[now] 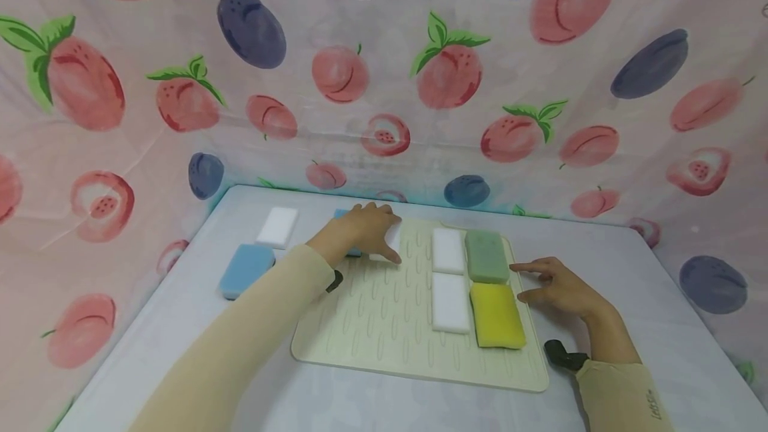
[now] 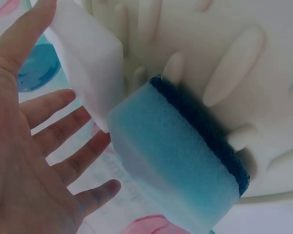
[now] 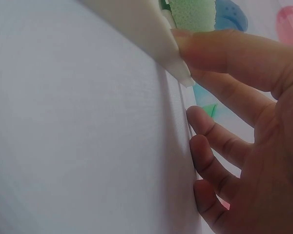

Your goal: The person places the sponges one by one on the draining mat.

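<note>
My left hand (image 1: 361, 231) reaches over the far left part of a ribbed cream mat (image 1: 384, 325). Its thumb and spread, mostly straight fingers lie at the edges of a white sponge block (image 2: 90, 58). Beside that block is a blue sponge (image 2: 171, 151) with a dark scouring layer, largely covered by the hand in the head view. At the mat's right edge, my right hand (image 1: 561, 289) has its index finger and thumb extended, fingertips right at the rim. Nearest to it on the mat are a green sponge (image 1: 487, 257) and a yellow sponge (image 1: 497, 315).
Two more white blocks lie in a column on the mat, a far one (image 1: 448, 250) and a near one (image 1: 451, 303). Left of the mat, another white block (image 1: 279, 227) and a blue sponge (image 1: 247, 271) sit on the white table (image 1: 180, 345). A fruit-print curtain (image 1: 384, 85) hangs behind.
</note>
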Tool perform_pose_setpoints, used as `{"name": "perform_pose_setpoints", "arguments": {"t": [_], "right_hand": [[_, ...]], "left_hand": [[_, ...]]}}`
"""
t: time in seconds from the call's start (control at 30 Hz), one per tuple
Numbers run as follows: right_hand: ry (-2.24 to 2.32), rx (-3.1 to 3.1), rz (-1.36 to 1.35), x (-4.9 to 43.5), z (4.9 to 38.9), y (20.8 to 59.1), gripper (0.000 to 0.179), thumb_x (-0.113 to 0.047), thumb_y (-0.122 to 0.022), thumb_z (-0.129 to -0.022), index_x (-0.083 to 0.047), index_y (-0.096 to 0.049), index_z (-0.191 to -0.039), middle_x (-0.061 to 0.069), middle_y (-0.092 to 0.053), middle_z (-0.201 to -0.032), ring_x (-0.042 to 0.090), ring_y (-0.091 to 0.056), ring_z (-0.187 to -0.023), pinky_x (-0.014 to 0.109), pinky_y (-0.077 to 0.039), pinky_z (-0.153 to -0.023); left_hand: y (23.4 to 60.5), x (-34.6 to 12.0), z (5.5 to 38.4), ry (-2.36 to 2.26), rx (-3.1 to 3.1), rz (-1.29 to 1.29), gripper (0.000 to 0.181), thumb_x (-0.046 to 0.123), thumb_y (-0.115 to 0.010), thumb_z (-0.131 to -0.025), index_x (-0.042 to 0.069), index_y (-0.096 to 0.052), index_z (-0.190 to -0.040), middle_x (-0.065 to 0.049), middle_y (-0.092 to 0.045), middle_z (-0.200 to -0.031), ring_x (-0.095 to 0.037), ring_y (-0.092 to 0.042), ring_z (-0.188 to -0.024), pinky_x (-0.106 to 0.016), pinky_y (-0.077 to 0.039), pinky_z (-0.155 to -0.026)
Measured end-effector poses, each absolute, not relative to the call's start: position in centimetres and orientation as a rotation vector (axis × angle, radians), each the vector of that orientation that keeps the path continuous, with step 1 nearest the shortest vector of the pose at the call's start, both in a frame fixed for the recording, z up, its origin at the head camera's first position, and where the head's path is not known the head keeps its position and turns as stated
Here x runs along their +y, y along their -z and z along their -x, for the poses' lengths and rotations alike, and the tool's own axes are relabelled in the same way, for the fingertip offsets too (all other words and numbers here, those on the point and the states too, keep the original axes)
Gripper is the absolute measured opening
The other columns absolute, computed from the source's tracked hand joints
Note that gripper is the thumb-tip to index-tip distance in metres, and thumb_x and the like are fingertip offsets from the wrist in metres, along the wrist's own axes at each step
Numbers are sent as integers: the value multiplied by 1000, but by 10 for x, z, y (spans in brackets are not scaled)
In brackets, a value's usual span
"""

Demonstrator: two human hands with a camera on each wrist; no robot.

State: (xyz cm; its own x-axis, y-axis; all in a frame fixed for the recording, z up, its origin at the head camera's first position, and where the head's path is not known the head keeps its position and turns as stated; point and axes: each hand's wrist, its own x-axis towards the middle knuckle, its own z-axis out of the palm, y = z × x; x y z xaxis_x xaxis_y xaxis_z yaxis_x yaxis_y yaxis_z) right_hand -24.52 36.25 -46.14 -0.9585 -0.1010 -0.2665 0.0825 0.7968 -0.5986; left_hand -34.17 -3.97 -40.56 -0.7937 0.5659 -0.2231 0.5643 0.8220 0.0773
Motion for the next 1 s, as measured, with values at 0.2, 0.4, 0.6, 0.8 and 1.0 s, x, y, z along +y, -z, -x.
{"name": "perform_pose_setpoints", "arguments": {"t": [0.2,0.4,0.6,0.8,1.0], "right_hand": [[934,2693,15,363,246,461,67,-32,-86,-82,-17,-63,-144,24,-36,-151,44,-39,-127,70,-41,-101],[942,2684,19,363,246,459,68,-32,-86,-82,-16,-63,-144,25,-35,-152,44,-39,-128,69,-40,-101],[956,2675,20,363,245,457,69,-30,-86,-82,-15,-63,-145,27,-33,-152,46,-39,-129,70,-39,-103],[941,2681,23,362,244,457,69,-30,-86,-82,-16,-63,-145,26,-34,-152,46,-39,-129,70,-40,-103],[936,2680,20,362,245,457,68,-31,-86,-83,-17,-62,-145,25,-35,-152,46,-39,-129,71,-39,-103]], "left_hand": [[408,-37,343,6,2766,-878,99,73,-74,-81,21,-44,-159,-5,-42,-162,-36,-44,-145,-58,-35,-119],[408,-35,341,4,2759,-878,98,72,-75,-81,20,-45,-159,-5,-42,-162,-36,-42,-146,-60,-31,-121],[410,-34,341,5,2757,-880,97,71,-75,-81,20,-45,-158,-5,-42,-162,-36,-42,-147,-61,-30,-122],[414,-34,342,13,2759,-873,99,72,-75,-81,20,-44,-159,-5,-42,-162,-36,-41,-147,-60,-31,-122],[413,-34,340,2,2762,-855,100,71,-76,-81,20,-42,-160,-5,-41,-163,-36,-40,-148,-60,-29,-123]]}}
